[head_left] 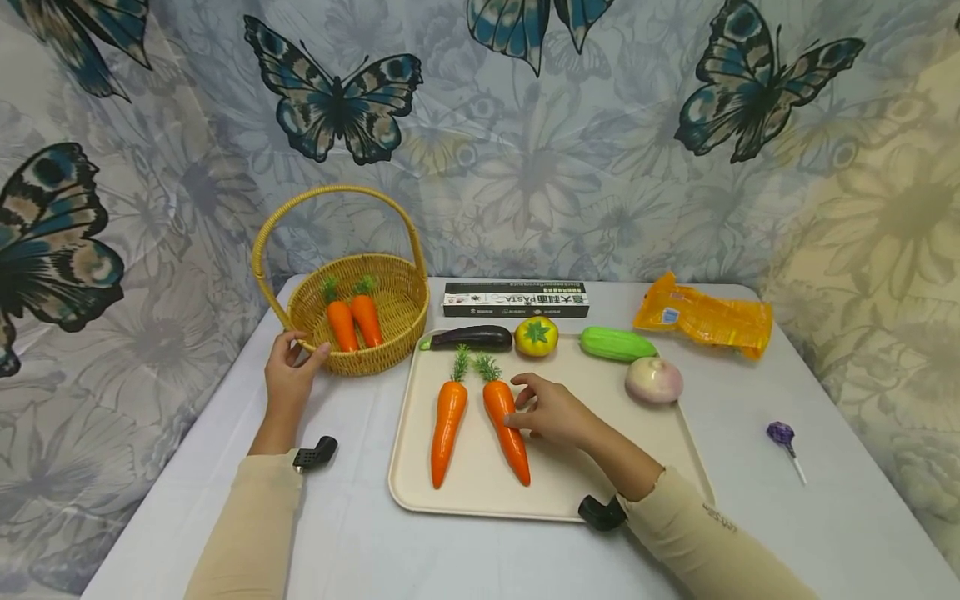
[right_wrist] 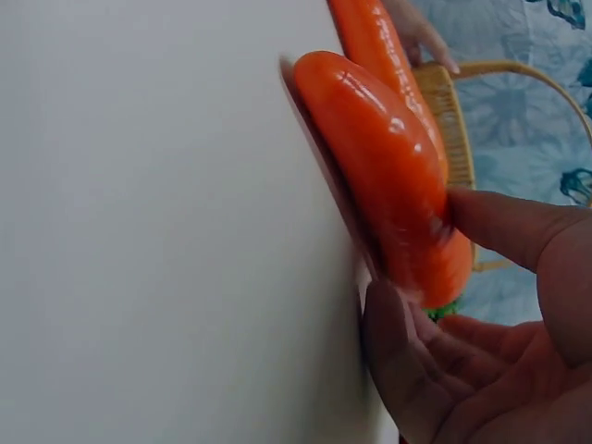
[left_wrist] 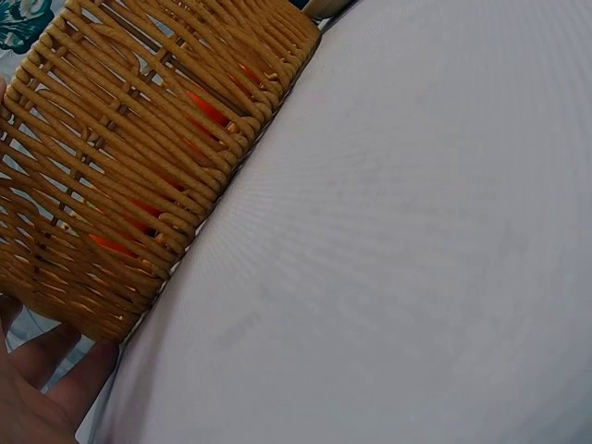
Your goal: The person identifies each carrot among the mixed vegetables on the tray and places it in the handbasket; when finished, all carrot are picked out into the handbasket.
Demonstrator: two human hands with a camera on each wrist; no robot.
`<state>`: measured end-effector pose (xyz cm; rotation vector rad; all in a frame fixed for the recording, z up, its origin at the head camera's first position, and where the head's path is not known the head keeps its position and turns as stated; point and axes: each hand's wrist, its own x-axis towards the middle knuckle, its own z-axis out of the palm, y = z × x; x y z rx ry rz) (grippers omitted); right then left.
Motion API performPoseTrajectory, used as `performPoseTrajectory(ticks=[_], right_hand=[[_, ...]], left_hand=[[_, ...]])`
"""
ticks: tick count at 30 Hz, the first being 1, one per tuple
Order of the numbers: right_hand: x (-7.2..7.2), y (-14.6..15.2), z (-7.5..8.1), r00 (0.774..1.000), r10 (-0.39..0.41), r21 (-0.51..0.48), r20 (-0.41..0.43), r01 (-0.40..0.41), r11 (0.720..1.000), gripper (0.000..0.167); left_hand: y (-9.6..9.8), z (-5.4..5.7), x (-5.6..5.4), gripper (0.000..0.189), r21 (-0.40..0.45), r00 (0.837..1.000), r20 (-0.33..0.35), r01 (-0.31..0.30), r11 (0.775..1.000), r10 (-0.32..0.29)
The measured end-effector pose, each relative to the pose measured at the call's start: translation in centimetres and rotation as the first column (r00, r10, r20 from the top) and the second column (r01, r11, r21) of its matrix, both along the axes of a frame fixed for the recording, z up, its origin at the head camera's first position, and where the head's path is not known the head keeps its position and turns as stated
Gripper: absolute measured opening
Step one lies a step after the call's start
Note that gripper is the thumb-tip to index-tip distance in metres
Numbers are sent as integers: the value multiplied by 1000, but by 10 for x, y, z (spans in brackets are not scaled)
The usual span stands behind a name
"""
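A wicker basket [head_left: 408, 333] with a tall handle stands at the left, two small carrots [head_left: 366, 319] inside it. My left hand [head_left: 291, 379] holds the basket's near left rim; in the left wrist view its fingertips lie against the woven wall [left_wrist: 139, 120]. On the beige tray [head_left: 585, 467] lie two long carrots with green tops. My right hand [head_left: 553, 410] is at the right-hand carrot [head_left: 506, 425], thumb on its skin and the other fingers curled along its side, as the right wrist view shows on the carrot [right_wrist: 379, 157]. The other carrot [head_left: 448, 425] lies to its left.
Along the tray's back edge lie an eggplant [head_left: 476, 337], a yellow tomato-like vegetable [head_left: 536, 337] and a green cucumber-like vegetable [head_left: 617, 343]. A pinkish onion-like bulb [head_left: 654, 381] sits at the right. Behind are a pasta box [head_left: 516, 300] and an orange packet [head_left: 705, 317]; a purple lollipop [head_left: 782, 433] lies right.
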<state>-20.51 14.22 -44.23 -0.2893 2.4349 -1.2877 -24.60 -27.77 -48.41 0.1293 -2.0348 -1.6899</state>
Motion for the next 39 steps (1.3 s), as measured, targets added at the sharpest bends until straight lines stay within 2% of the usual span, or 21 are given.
performPoseTrajectory(ticks=[9, 15, 20, 24, 31, 39], right_hand=[[-6, -2, 1, 990, 12, -140, 140, 7, 990, 62], [-10, 4, 7, 984, 26, -213, 175, 12, 977, 62], [-12, 6, 13, 980, -3, -279, 201, 60, 959, 66], [-12, 5, 19, 982, 3, -336, 190, 62, 940, 65], [-18, -4, 28, 993, 11, -420, 120, 41, 907, 64], [-28, -22, 30, 996, 3, -477, 93, 42, 878, 60]], left_hand=[[3, 2, 1, 53, 8, 1000, -15, -3, 1000, 3], [4, 2, 1, 52, 16, 1000, -13, -2, 1000, 3], [3, 2, 0, 56, 7, 1000, -9, 2, 1000, -2], [4, 2, 0, 56, 4, 1000, -3, 5, 1000, -5], [4, 2, 1, 57, -1, 1000, -4, -1, 1000, 1], [2, 1, 3, 57, -10, 1000, 14, -2, 1000, 2]])
